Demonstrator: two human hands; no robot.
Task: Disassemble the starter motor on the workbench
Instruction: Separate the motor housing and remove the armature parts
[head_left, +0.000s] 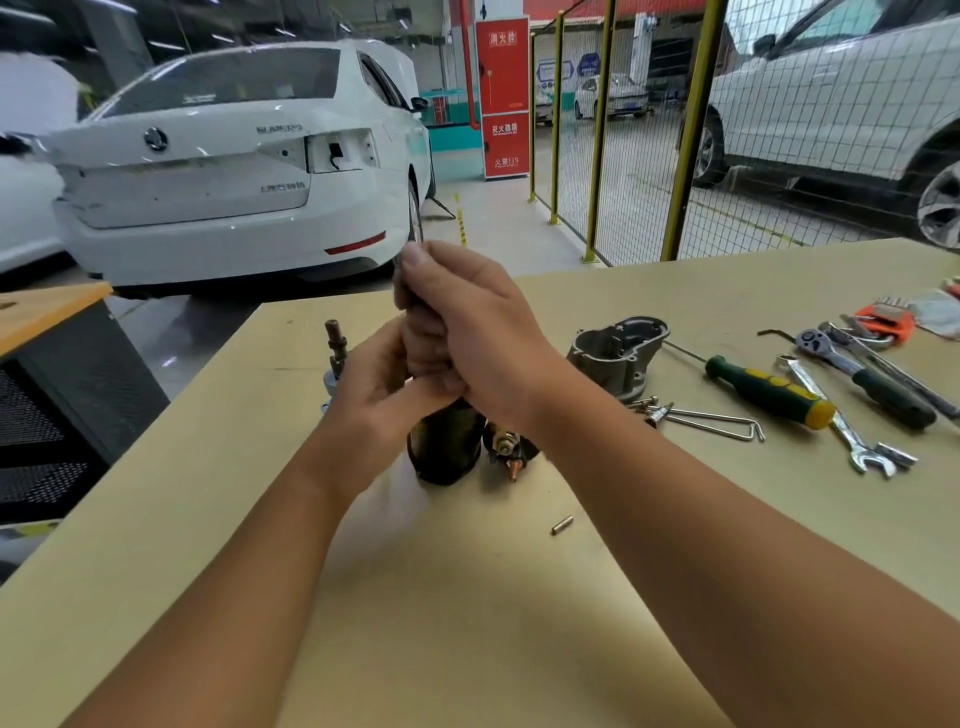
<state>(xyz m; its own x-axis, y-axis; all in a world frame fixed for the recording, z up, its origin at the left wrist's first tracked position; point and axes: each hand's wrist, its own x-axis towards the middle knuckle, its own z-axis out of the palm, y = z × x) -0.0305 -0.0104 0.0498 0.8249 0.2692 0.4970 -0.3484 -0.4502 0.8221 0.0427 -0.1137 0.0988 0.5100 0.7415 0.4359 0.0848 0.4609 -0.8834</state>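
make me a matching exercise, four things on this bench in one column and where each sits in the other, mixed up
Things:
1. grey cast metal housing
2. green and yellow handled screwdriver
3. small brown metal pin
4. black cylindrical motor body

Places:
A. alone on bare board, nearest the camera
B. upright under both hands
C. right of the hands, open side up
D. between the housing and the wrenches

Pairs: 1-C, 2-D, 3-A, 4-B

Both hands hide the starter motor's top
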